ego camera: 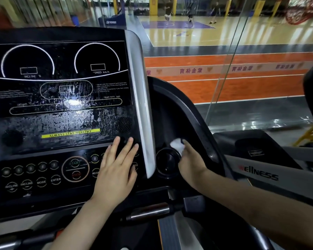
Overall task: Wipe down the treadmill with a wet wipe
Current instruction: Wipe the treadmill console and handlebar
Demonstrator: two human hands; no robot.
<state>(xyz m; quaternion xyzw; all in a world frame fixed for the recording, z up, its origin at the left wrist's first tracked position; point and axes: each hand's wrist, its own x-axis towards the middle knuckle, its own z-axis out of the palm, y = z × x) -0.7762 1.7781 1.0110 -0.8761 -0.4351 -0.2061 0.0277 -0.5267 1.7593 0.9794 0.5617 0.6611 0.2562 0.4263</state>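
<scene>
Left hand: fingers straight, flat on console, likely bracing. Right hand: fingers clamped on wipe, scrubbing cupholder surround.

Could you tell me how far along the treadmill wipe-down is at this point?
The console screen shows wet streaks, so it looks wiped. The right hand holds the wet wipe beside the cup holder; the left hand rests on the button panel. That panel looks dry, so probably still pending.
</scene>
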